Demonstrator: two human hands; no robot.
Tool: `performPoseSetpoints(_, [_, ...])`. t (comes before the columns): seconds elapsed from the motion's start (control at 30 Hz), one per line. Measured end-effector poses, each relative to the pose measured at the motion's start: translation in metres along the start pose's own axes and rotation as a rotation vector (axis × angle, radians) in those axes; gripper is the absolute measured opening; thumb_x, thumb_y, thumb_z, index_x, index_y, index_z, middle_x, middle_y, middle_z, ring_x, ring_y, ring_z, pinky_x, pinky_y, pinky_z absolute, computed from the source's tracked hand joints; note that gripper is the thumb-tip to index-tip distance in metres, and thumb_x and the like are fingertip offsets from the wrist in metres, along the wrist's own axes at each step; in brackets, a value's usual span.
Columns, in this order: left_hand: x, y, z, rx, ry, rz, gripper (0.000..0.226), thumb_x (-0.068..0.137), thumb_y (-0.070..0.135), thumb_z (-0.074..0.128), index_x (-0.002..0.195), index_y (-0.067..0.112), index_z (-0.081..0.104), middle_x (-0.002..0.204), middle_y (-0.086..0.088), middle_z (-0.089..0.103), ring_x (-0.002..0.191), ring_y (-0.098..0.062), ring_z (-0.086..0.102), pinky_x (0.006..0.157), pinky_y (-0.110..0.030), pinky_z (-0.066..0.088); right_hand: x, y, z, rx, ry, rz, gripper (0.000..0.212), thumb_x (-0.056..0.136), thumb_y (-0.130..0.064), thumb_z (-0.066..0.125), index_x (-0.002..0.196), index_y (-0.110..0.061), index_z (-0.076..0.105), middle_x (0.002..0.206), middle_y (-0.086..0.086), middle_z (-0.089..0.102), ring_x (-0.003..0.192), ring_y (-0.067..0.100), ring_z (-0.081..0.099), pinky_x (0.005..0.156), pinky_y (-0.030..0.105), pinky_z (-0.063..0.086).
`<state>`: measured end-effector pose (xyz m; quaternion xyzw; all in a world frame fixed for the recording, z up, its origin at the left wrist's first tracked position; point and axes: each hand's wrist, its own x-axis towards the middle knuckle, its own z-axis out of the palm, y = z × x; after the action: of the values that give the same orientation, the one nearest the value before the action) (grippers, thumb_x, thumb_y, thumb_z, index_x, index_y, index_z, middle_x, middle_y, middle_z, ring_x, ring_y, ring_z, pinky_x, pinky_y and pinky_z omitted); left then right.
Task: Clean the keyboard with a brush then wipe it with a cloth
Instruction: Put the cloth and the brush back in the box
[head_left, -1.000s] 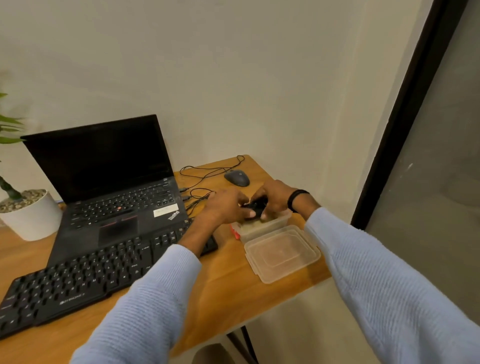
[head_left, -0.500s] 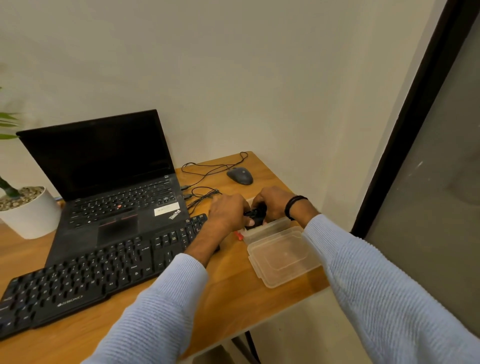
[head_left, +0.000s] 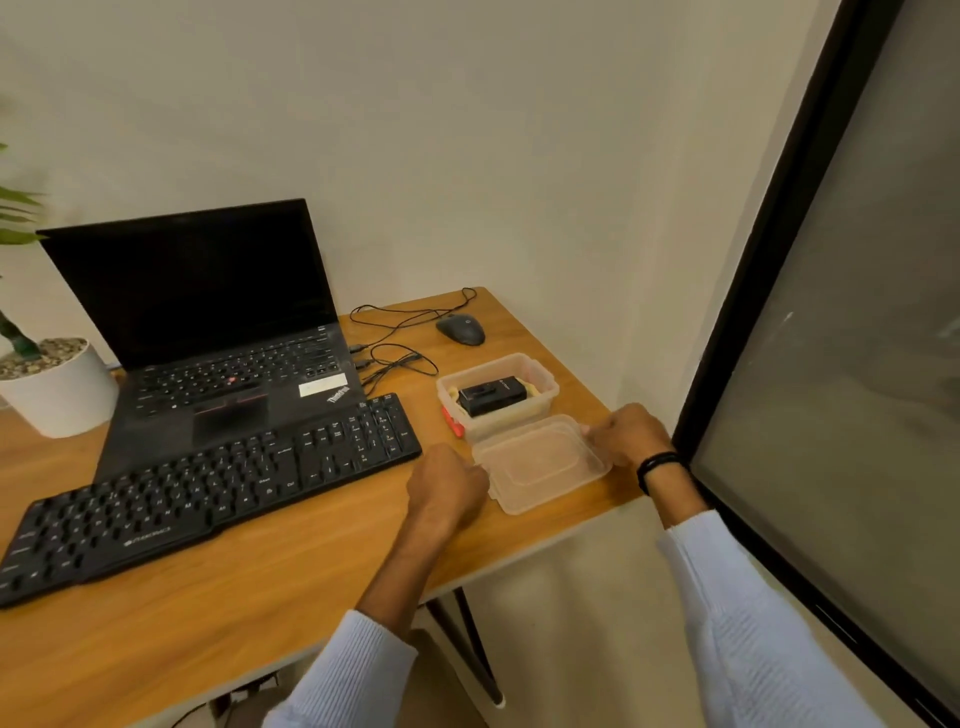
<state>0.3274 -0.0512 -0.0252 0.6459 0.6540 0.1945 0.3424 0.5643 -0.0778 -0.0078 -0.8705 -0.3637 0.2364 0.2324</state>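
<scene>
Nearby, a wooden surface (head_left: 270, 603) by the pale wall (head_left: 519, 156) carries a laptop (head_left: 208, 332) and black keyboard (head_left: 208, 499). Fingers curled, the left hand (head_left: 447, 488) and right hand (head_left: 628, 434) grip opposite edges of a clear lid (head_left: 540, 467)

The desk (head_left: 270, 587) is smooth wood; the lid (head_left: 540, 462) and box (head_left: 540, 376) are clear plastic; the keyboard (head_left: 208, 493) is matt black plastic.

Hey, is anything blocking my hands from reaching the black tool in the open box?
Nothing covers it. The box is open on top, the black tool exposed inside. The lid lies flat on the desk before the box, left hand and right hand at its ends; reaching over it looks easy.
</scene>
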Motion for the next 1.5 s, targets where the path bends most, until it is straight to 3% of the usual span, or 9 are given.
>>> performPoseSetpoints(0.27, [-0.05,0.006,-0.015,-0.349,0.063,0.143,0.012,0.095,0.022,0.063,0.104,0.023,0.071,0.09,0.001,0.075,0.088,-0.021,0.073,0.085,-0.045,0.061,-0.045,0.01,-0.022,0.413,0.047,-0.099,0.045,0.092,-0.049,0.058,0.067,-0.012,0.059,0.068,0.006,0.059,0.07,0.025,0.058,0.07,0.037,0.051])
performPoseSetpoints(0.37, [-0.082,0.022,-0.033,-0.714,0.202,0.236,0.016,0.103,0.031,0.058,0.105,0.021,0.071,0.094,0.004,0.075,0.085,-0.009,0.074,0.082,-0.032,0.062,-0.067,-0.003,-0.041,0.915,-0.038,-0.12,0.048,0.094,-0.051,0.055,0.09,-0.005,0.067,0.09,0.004,0.07,0.085,0.021,0.07,0.086,0.038,0.057])
performPoseSetpoints(0.57, [-0.071,0.046,-0.065,-1.015,0.236,0.223,0.02,0.092,0.028,0.074,0.096,0.009,0.074,0.093,-0.001,0.078,0.093,-0.015,0.074,0.08,-0.028,0.059,-0.073,-0.036,-0.063,1.474,-0.31,-0.137,0.022,0.092,-0.003,0.064,0.109,0.01,0.06,0.111,0.023,0.064,0.105,0.031,0.065,0.085,0.038,0.059])
performPoseSetpoints(0.7, [-0.039,0.055,-0.077,-0.943,0.226,0.17,0.015,0.089,0.019,0.078,0.099,0.009,0.072,0.094,-0.003,0.076,0.085,-0.011,0.072,0.066,-0.018,0.055,-0.042,-0.055,-0.054,1.374,-0.298,-0.141,0.032,0.083,0.016,0.056,0.115,0.012,0.058,0.118,0.026,0.062,0.111,0.031,0.063,0.09,0.037,0.056])
performPoseSetpoints(0.83, [-0.008,0.059,-0.071,-0.753,0.25,0.145,0.004,0.091,0.011,0.076,0.092,0.011,0.072,0.084,0.0,0.072,0.069,-0.004,0.065,0.05,-0.012,0.051,-0.008,-0.074,-0.031,1.07,-0.139,-0.203,0.028,0.086,0.004,0.066,0.114,0.0,0.065,0.116,0.016,0.066,0.104,0.026,0.065,0.086,0.036,0.057])
performPoseSetpoints(1.0, [0.034,0.053,-0.051,-0.466,0.305,0.105,0.014,0.089,0.021,0.078,0.078,0.013,0.073,0.084,-0.007,0.075,0.082,-0.024,0.072,0.077,-0.047,0.062,0.029,-0.088,-0.003,0.573,0.067,-0.334,0.023,0.086,-0.015,0.073,0.109,-0.016,0.07,0.11,0.0,0.07,0.104,0.017,0.064,0.1,0.035,0.05])
performPoseSetpoints(1.07, [0.042,0.05,-0.043,-0.406,0.31,0.094,0.013,0.089,0.022,0.077,0.08,0.014,0.074,0.084,-0.005,0.074,0.082,-0.023,0.072,0.076,-0.047,0.062,0.033,-0.09,0.003,0.472,0.099,-0.356,0.024,0.089,-0.016,0.07,0.113,-0.014,0.069,0.115,0.001,0.069,0.107,0.017,0.062,0.099,0.028,0.047])
performPoseSetpoints(1.2, [0.05,0.044,-0.03,-0.289,0.346,0.102,0.015,0.089,0.026,0.076,0.09,0.012,0.078,0.087,-0.004,0.075,0.084,-0.023,0.071,0.065,-0.032,0.053,0.038,-0.084,0.014,0.408,0.125,-0.36,0.026,0.09,-0.016,0.067,0.115,-0.012,0.068,0.117,0.003,0.068,0.109,0.019,0.062,0.092,0.022,0.043])
performPoseSetpoints(1.5, [0.054,0.027,-0.014,-0.191,0.371,0.111,0.009,0.09,0.016,0.069,0.09,0.008,0.074,0.088,-0.007,0.073,0.088,-0.026,0.069,0.063,-0.031,0.045,0.042,-0.071,0.032,0.405,0.151,-0.324,0.025,0.088,-0.016,0.07,0.113,-0.012,0.069,0.113,0.002,0.069,0.105,0.02,0.063,0.092,0.028,0.047])
